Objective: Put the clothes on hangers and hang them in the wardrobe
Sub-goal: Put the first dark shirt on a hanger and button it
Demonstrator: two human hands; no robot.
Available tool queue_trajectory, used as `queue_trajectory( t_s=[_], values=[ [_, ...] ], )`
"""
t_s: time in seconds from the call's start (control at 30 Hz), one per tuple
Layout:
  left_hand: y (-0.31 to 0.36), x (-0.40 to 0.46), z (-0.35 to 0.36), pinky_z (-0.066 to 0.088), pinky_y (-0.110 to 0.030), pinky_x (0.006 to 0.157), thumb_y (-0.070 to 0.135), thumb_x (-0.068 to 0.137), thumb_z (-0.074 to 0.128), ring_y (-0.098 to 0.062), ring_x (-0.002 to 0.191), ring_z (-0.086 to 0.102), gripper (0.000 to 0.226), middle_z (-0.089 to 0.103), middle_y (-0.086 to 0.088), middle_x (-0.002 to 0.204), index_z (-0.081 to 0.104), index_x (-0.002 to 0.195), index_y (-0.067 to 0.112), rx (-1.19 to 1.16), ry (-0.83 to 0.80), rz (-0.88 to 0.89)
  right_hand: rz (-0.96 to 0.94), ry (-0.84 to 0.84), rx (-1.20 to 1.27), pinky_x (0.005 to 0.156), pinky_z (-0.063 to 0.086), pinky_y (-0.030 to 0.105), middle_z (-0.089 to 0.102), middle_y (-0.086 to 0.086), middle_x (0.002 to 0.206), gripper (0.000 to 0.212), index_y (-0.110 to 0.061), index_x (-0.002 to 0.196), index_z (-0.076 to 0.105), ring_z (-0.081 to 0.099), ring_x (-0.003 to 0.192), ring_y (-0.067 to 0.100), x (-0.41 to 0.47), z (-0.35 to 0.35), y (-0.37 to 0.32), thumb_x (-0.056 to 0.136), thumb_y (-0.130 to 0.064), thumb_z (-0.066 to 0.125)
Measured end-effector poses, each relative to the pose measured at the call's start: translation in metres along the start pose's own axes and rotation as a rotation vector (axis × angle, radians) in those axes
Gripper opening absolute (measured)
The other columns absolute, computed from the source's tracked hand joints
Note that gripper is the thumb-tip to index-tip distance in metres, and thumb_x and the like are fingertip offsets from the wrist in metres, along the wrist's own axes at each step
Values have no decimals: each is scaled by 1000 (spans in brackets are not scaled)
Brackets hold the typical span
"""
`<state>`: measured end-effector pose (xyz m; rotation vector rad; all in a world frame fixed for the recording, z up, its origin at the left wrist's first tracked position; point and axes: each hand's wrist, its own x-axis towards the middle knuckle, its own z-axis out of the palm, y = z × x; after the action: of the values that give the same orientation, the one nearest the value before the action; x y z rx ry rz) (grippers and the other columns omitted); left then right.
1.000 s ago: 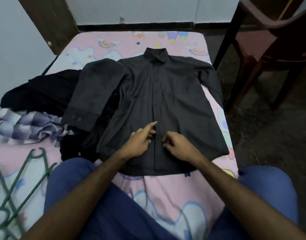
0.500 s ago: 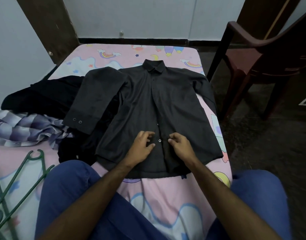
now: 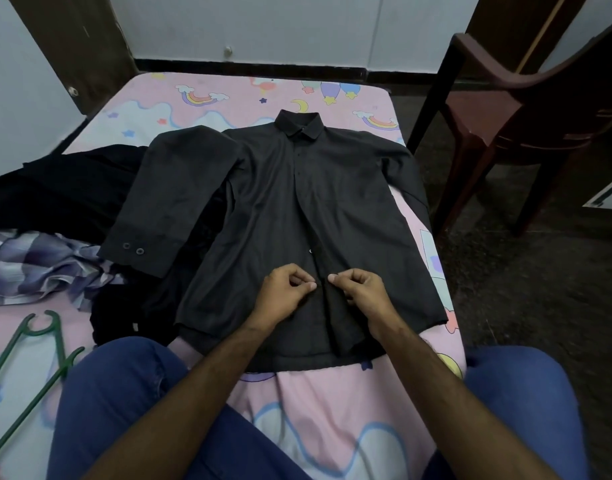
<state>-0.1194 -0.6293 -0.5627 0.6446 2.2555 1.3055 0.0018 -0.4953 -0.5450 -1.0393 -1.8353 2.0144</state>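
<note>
The dark grey long-sleeved button-front cotton shirt (image 3: 297, 216) lies flat, front up, on the bed with the pink rainbow-print sheet (image 3: 332, 410). Its long axis runs from the hem nearest you to the collar at the far end; the collar points away from you.

Your left hand (image 3: 283, 296) and right hand (image 3: 361, 294) rest on the lower placket, one on each side of the opening. Each hand has its fingers curled and pinches a front edge of the shirt between thumb and fingertips.

Treat the shirt as light, soft and limp. It will sag and fold wherever unsupported, and it is not fragile. Take hold at the collar or at both shoulder seams when you lift it, not at the hem.

The green plastic hangers (image 3: 27, 368) lie left of the shirt's hem, well apart from it. A striped purple garment (image 3: 37, 268) and black clothing (image 3: 65, 192) lie left of the shirt, partly under its sleeve.
</note>
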Motion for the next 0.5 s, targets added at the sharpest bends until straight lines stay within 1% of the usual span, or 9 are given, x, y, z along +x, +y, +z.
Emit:
queue_trajectory(
  t_s=[0.07, 0.13, 0.17, 0.23, 0.33, 0.5],
  values=[
    [2, -3, -4, 31, -20, 35, 14, 88, 75, -8, 42, 48, 6, 67, 3, 70, 70, 90, 11, -270, -32, -122, -33, 39, -23, 61, 49, 22, 67, -3, 67, 18, -9, 78, 72, 59, 63, 7, 0, 3, 3, 87, -22, 80],
    [4, -6, -6, 28, -18, 32, 9, 90, 73, -8, 38, 44, 8, 69, -2, 74, 69, 95, 4, -405, -54, -185, -96, 71, -103, 65, 50, 28, 67, 0, 69, 21, -4, 80, 71, 58, 66, 10, 0, 7, 6, 85, -21, 81],
    [4, -6, -7, 28, -18, 31, 8, 90, 72, -8, 38, 44, 9, 71, -4, 78, 69, 97, 2, -431, -62, -194, -128, 87, -162, 65, 50, 28, 67, -1, 69, 21, -5, 79, 70, 59, 65, 9, 0, 10, 8, 84, -22, 81],
    [4, -7, -5, 29, -18, 31, 5, 91, 70, -8, 37, 44, 9, 73, -6, 82, 69, 99, 0, -445, -75, -193, -172, 137, -276, 66, 53, 29, 70, -5, 71, 16, -15, 78, 71, 63, 66, 6, 1, 16, 12, 82, -27, 82],
    [3, -9, -1, 29, -18, 30, 3, 92, 68, -10, 37, 45, 8, 71, -9, 80, 68, 99, -1, -433, -73, -185, -213, 214, -404, 71, 57, 32, 71, -10, 77, 15, -26, 79, 69, 67, 73, 5, 1, 21, 16, 79, -37, 79],
    [-2, -8, 2, 30, -19, 31, 3, 92, 67, -12, 37, 45, 4, 65, -12, 73, 67, 95, 1, -389, -57, -163, -250, 239, -600, 72, 53, 30, 68, -16, 88, 16, -29, 82, 67, 63, 81, -1, -7, 27, 14, 81, -42, 76]
  ],
)
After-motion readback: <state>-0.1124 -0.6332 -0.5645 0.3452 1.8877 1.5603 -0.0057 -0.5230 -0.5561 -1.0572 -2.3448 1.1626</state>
